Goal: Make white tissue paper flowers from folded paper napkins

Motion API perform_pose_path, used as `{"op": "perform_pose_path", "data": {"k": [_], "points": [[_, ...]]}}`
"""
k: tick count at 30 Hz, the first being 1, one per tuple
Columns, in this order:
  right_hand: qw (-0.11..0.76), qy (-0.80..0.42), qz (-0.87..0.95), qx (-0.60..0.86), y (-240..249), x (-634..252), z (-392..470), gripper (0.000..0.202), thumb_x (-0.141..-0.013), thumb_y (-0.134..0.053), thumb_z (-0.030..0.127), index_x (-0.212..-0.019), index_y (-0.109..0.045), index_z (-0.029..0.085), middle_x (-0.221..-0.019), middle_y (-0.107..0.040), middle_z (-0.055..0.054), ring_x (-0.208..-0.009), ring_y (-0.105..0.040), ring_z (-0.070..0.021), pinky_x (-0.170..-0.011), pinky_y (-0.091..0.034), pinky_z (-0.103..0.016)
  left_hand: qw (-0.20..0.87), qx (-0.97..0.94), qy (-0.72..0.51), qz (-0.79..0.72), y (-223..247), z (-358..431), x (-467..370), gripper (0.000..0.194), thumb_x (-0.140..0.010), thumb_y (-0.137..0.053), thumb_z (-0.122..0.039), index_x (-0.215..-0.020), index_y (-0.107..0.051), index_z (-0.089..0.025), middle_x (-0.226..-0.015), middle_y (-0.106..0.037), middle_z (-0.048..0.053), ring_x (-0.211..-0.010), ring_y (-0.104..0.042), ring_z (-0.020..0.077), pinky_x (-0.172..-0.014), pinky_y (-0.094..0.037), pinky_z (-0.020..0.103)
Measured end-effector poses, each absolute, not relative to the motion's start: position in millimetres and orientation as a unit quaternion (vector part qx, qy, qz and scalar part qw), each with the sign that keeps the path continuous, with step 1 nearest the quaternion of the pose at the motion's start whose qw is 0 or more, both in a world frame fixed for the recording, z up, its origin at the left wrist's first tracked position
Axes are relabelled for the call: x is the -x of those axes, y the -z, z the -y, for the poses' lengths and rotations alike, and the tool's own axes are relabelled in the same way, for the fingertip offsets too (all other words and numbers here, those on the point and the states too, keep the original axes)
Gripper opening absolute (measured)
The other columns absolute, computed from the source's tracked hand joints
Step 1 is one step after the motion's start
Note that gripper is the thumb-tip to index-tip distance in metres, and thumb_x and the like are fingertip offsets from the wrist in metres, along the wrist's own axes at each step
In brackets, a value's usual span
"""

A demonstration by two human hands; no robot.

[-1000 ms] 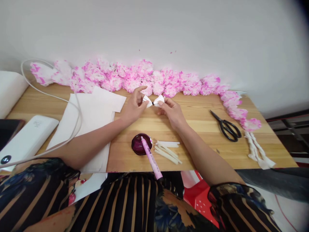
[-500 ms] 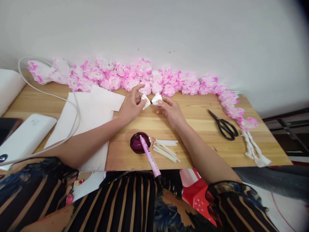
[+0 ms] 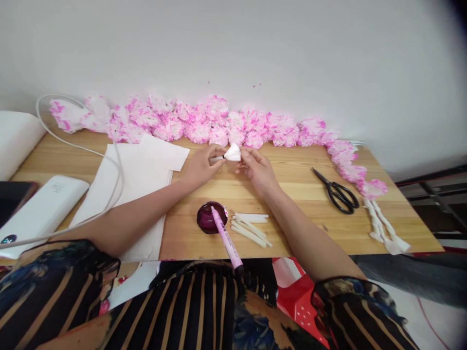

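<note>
One folded paper point(image 3: 233, 152), tied, layers apparently unopened, is above the table point(image 3: 302, 170), pinched by the left hand point(image 3: 200, 167), with the right hand point(image 3: 260, 171) curled at its edge, grip unclear; many pink flowers point(image 3: 197, 132) behind look finished.

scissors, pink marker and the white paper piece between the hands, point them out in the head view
scissors point(image 3: 329, 185), head view, on the pivot area
pink marker point(image 3: 226, 238), head view, on the barrel
white paper piece point(image 3: 233, 153), head view, on the fanned-out end

soft, even light; dark upper-right corner
</note>
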State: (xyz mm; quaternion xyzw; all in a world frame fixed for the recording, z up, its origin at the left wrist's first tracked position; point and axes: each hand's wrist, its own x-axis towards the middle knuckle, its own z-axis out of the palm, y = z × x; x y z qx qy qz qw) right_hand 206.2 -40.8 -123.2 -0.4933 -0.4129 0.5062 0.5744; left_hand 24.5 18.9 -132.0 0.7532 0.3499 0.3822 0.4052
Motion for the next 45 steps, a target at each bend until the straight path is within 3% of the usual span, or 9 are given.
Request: {"op": "perform_pose_path", "data": {"k": [3, 6, 15, 21, 23, 25, 30, 39, 45], "points": [[0.591, -0.507, 0.395, 0.487, 120.1, -208.6, 41.6, 0.053, -0.072, -0.077, 0.068, -0.102, -0.070, 0.025, -0.085, -0.066, -0.001, -0.074, -0.059, -0.0126, -0.064, -0.055, -0.025, 0.468, -0.697, -0.418, -0.348, 136.5, -21.7, -26.0, 0.032, -0.085, -0.064, -0.027, -0.114, -0.052, -0.020, -0.083, -0.070, -0.002, -0.072, -0.066, 0.0133, -0.070, -0.048, 0.026], [0.580, -0.500, 0.403, 0.501, 119.1, -208.2, 42.3, 0.054, -0.072, -0.075, 0.071, -0.095, -0.069, 0.023, -0.086, -0.067, -0.002, -0.075, -0.059, -0.0134, -0.065, -0.055, -0.026, 0.479, -0.688, -0.426, -0.340, 137.6, -22.4, -27.1, 0.028, -0.084, -0.063, -0.023, -0.109, -0.049, -0.021, -0.075, -0.065, -0.005, -0.064, -0.062, 0.0104, -0.065, -0.044, 0.023], [0.563, -0.474, 0.455, 0.502, 117.1, -203.8, 44.8, 0.040, -0.069, -0.083, 0.058, -0.077, -0.067, 0.022, -0.078, -0.062, 0.002, -0.067, -0.055, -0.0109, -0.065, -0.051, -0.027, 0.425, -0.743, -0.386, -0.343, 128.5, -11.7, -26.1, 0.014, -0.084, -0.064, -0.024, -0.093, -0.053, -0.020, -0.083, -0.066, -0.002, -0.070, -0.062, 0.0121, -0.067, -0.046, 0.025], [0.549, -0.447, 0.477, 0.520, 116.5, -203.4, 45.4, 0.029, -0.074, -0.078, 0.049, -0.078, -0.067, 0.022, -0.072, -0.064, 0.003, -0.064, -0.055, -0.0119, -0.069, -0.049, -0.029, 0.290, -0.796, -0.422, -0.322, 124.6, -13.0, -24.2, 0.011, -0.088, -0.064, -0.030, -0.093, -0.064, -0.020, -0.105, -0.073, 0.006, -0.104, -0.065, 0.0225, -0.095, -0.048, 0.037], [0.540, -0.429, 0.498, 0.526, 117.2, -202.8, 45.7, 0.026, -0.076, -0.075, 0.047, -0.079, -0.067, 0.022, -0.069, -0.063, 0.004, -0.065, -0.054, -0.0124, -0.069, -0.047, -0.029, 0.244, -0.800, -0.448, -0.316, 124.0, -12.6, -24.2, 0.013, -0.089, -0.066, -0.033, -0.091, -0.066, -0.020, -0.100, -0.072, 0.006, -0.101, -0.064, 0.0228, -0.092, -0.047, 0.036], [0.529, -0.403, 0.521, 0.535, 118.2, -202.3, 46.0, 0.025, -0.078, -0.073, 0.047, -0.080, -0.068, 0.022, -0.070, -0.063, 0.003, -0.066, -0.053, -0.0127, -0.068, -0.045, -0.029, 0.241, -0.796, -0.446, -0.331, 123.5, -10.3, -24.4, 0.016, -0.089, -0.067, -0.036, -0.094, -0.068, -0.021, -0.084, -0.069, 0.003, -0.083, -0.062, 0.0193, -0.079, -0.046, 0.032], [0.503, -0.353, 0.574, 0.540, 117.6, -199.8, 48.0, 0.022, -0.080, -0.070, 0.044, -0.081, -0.069, 0.022, -0.077, -0.068, 0.001, -0.069, -0.056, -0.0142, -0.069, -0.044, -0.030, 0.308, -0.781, -0.406, -0.361, 119.4, -0.4, -25.6, 0.021, -0.089, -0.067, -0.038, -0.100, -0.067, -0.021, -0.063, -0.061, -0.004, -0.057, -0.051, 0.0124, -0.060, -0.037, 0.026], [0.505, -0.325, 0.584, 0.546, 116.1, -197.3, 49.6, 0.017, -0.079, -0.068, 0.039, -0.081, -0.070, 0.022, -0.084, -0.070, -0.001, -0.076, -0.061, -0.0170, -0.068, -0.047, -0.031, 0.486, -0.686, -0.414, -0.349, 119.9, -1.4, -27.7, 0.022, -0.090, -0.065, -0.039, -0.082, -0.061, -0.018, -0.064, -0.067, -0.001, -0.057, -0.059, 0.0114, -0.057, -0.045, 0.024], [0.543, -0.453, 0.472, 0.526, 118.5, -202.0, 45.3, 0.029, -0.070, -0.078, 0.047, -0.079, -0.067, 0.022, -0.081, -0.064, 0.001, -0.074, -0.057, -0.0142, -0.068, -0.055, -0.030, 0.573, -0.606, -0.443, -0.329, 124.9, -10.0, -27.2, 0.026, -0.087, -0.070, -0.040, -0.082, -0.059, -0.017, -0.074, -0.074, 0.003, -0.059, -0.065, 0.0112, -0.064, -0.054, 0.025]]}}
